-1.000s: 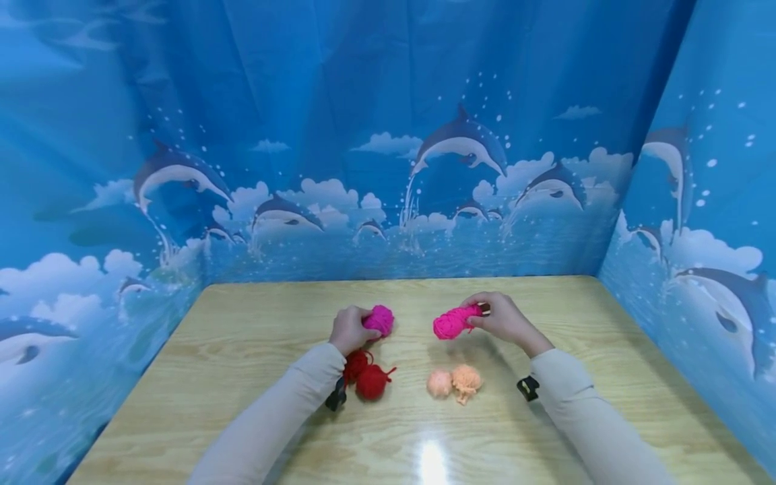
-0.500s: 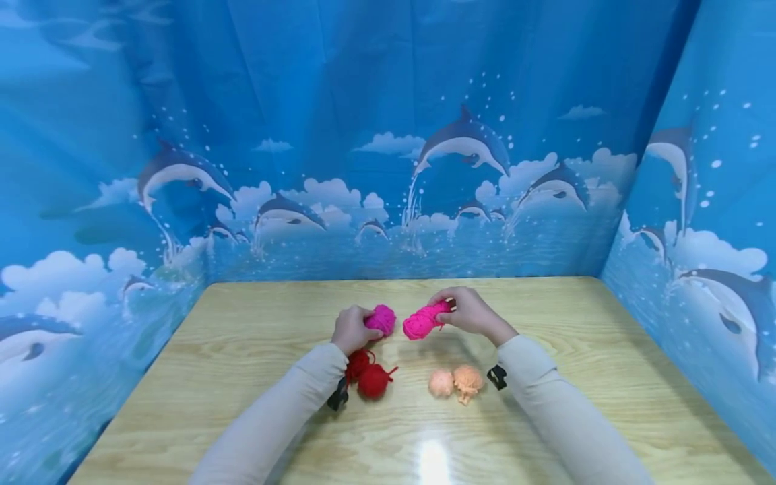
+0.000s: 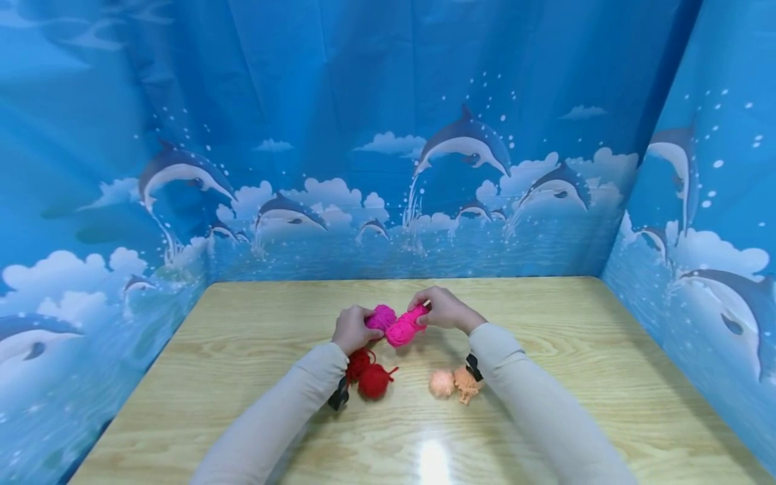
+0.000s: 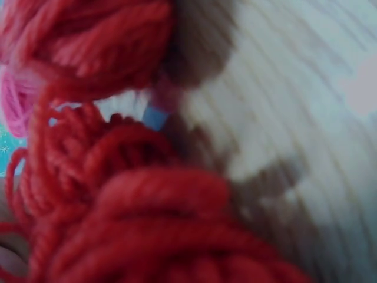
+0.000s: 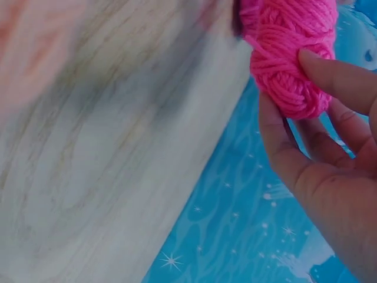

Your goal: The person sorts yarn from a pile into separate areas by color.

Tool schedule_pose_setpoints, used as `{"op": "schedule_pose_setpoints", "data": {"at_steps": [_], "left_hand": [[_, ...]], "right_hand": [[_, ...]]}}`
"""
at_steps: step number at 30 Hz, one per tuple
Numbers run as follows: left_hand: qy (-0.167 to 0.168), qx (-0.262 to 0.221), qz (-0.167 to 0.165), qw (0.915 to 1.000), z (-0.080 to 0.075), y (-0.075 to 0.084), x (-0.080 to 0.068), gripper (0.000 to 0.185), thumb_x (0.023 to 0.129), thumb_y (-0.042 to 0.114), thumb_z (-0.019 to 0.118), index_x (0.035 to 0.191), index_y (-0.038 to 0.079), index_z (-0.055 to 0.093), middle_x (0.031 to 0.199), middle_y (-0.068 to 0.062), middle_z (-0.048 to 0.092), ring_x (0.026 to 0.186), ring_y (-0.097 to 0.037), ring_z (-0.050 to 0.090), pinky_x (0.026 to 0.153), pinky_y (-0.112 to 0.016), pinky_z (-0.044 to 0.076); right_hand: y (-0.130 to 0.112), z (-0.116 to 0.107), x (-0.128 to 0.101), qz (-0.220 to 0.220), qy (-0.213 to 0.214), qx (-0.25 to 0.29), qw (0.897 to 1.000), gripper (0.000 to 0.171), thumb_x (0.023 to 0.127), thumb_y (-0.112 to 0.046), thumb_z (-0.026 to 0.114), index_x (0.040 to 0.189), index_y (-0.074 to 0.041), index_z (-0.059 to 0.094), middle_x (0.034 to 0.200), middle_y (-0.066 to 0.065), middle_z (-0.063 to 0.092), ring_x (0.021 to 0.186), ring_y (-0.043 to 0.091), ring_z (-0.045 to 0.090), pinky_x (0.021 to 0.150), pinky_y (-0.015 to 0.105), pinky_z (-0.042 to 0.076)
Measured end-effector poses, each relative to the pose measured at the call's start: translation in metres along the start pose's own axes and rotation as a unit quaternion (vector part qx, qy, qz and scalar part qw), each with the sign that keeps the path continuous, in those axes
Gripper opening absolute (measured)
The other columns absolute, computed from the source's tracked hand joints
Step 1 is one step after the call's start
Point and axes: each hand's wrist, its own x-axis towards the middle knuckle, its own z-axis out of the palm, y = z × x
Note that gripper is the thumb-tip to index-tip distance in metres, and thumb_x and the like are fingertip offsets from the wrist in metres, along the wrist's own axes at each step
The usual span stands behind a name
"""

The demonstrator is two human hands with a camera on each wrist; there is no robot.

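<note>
My left hand (image 3: pixel 351 329) grips a magenta yarn ball (image 3: pixel 382 318) toward the back of the table. From the right, my right hand (image 3: pixel 444 308) pinches a hot pink yarn bundle (image 3: pixel 403 330) between thumb and fingers, and its near end overlaps the magenta ball in the head view. Whether the two touch I cannot tell. The right wrist view shows thumb and fingertips around one end of the pink yarn (image 5: pixel 291 65). Two red yarn balls (image 3: pixel 374 382) lie by my left wrist; in the left wrist view, red yarn (image 4: pixel 147 230) hides most of the left hand.
Two peach yarn balls (image 3: pixel 441 383) lie beneath my right wrist, one partly covered by a black wrist strap (image 3: pixel 473 367). The wooden table (image 3: pixel 254 377) is bounded at the back and sides by a blue dolphin-print curtain (image 3: pixel 339 135).
My right hand has carried the hot pink yarn leftward until it sits beside the magenta ball. The left hand stays in place with its ball.
</note>
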Motion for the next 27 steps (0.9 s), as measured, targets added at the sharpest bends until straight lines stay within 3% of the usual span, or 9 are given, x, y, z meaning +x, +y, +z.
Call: {"op": "schedule_pose_setpoints", "data": {"at_steps": [13, 27], "left_hand": [[-0.007, 0.000, -0.019, 0.9998, -0.001, 0.003, 0.000, 0.044, 0.076, 0.016, 0.082, 0.116, 0.002, 0.069, 0.110, -0.012, 0.070, 0.103, -0.028, 0.064, 0.087, -0.039, 0.052], [-0.008, 0.004, -0.023, 0.9997, -0.002, 0.007, -0.001, 0.043, 0.077, 0.014, 0.081, 0.116, 0.001, 0.069, 0.111, -0.013, 0.070, 0.107, -0.029, 0.063, 0.090, -0.040, 0.051]], "right_hand": [[0.003, 0.008, 0.020, 0.033, -0.032, -0.036, 0.998, 0.024, 0.078, 0.012, 0.069, 0.097, -0.003, 0.072, 0.101, 0.008, 0.069, 0.100, 0.026, 0.063, 0.079, 0.031, 0.054], [0.002, 0.009, 0.025, 0.041, -0.051, -0.067, 0.996, 0.027, 0.081, 0.006, 0.069, 0.106, -0.004, 0.072, 0.109, 0.008, 0.069, 0.112, 0.028, 0.059, 0.092, 0.037, 0.050]]}}
